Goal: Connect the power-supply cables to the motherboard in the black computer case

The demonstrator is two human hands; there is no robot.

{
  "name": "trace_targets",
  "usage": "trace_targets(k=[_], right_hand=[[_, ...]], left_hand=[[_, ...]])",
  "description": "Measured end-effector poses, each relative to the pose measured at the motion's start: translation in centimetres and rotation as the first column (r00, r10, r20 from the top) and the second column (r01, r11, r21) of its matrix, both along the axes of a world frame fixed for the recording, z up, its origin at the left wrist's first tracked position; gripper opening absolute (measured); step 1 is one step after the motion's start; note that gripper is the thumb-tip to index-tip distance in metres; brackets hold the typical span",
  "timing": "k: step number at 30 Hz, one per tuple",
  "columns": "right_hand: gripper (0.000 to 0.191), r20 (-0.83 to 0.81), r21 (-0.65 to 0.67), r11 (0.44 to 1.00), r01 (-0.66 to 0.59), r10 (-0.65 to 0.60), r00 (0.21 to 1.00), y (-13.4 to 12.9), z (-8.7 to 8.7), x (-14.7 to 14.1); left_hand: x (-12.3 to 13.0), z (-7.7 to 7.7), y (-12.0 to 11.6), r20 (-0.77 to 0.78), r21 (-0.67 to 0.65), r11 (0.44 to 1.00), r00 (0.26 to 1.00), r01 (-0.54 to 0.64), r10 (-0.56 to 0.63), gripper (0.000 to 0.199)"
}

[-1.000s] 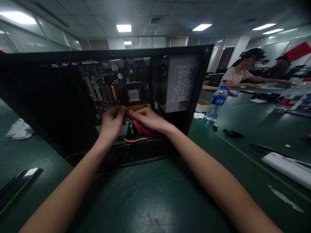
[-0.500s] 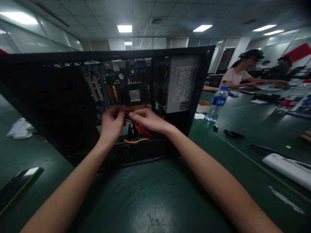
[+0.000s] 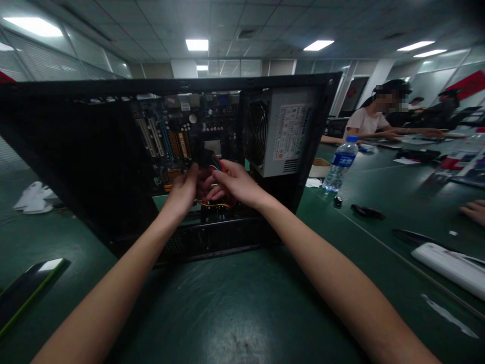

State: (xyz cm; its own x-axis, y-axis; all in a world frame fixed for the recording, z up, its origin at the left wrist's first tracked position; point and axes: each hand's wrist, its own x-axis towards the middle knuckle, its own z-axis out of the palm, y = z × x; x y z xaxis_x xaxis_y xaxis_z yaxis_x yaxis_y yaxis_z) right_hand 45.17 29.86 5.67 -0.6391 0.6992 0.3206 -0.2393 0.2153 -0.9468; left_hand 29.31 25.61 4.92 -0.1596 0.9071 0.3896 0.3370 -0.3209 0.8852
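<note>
An open black computer case (image 3: 227, 237) stands upright on the green table, its inside facing me. Within it are a motherboard (image 3: 192, 119) and, at the upper right, a grey power supply (image 3: 291, 131). My right hand (image 3: 237, 184) is closed around a bundle of coloured cables (image 3: 217, 163) in front of the board's lower part. Close beside it, my left hand (image 3: 186, 188) has its fingers apart, and its fingertips reach behind the bundle near my right fingers. A loop of yellow and red wires (image 3: 214, 204) hangs just under both hands.
Right of the case stand a water bottle (image 3: 341, 163) and a small cardboard box (image 3: 320, 167). A white device (image 3: 447, 268) lies at the right edge, a dark phone-like object (image 3: 30, 288) at the left. A person (image 3: 373, 119) sits at the back right.
The cable bundle has come up in front of the board with my right hand. My left hand has opened from its pinch and moved slightly lower. Another person's hand shows more at the right edge.
</note>
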Motion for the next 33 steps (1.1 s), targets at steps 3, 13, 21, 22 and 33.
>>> trace_targets(k=[3, 13, 21, 22, 33], right_hand=[[0.005, -0.060, -0.040, 0.993, 0.112, -0.114, 0.992, 0.4, 0.0, 0.1], [0.008, -0.027, -0.144, 0.969, 0.201, -0.207, 0.978, 1.0, 0.2, 0.6], [0.009, 0.054, -0.173, 0.957, 0.231, -0.225, 0.973, 0.1, 0.8, 0.7], [0.008, 0.053, -0.169, 0.957, 0.237, -0.231, 0.972, 0.1, 0.8, 0.7], [0.019, -0.048, -0.110, 0.959, 0.261, -0.267, 0.963, 1.6, -0.5, 1.0]], left_hand=[[-0.2, -0.3, 0.3, -0.026, -0.181, 0.983, 0.999, 0.042, -0.047, 0.085], [-0.8, 1.4, -0.4, 0.401, -0.107, 0.988, 0.914, 0.110, -0.058, 0.053], [0.4, 1.8, -1.3, 0.582, -0.135, 0.970, 0.808, 0.205, -0.089, 0.023], [0.5, 1.7, -1.2, 0.587, -0.128, 0.971, 0.804, 0.201, -0.090, 0.024], [0.3, 1.5, -0.9, 0.607, -0.045, 0.993, 0.793, 0.107, -0.058, 0.020]])
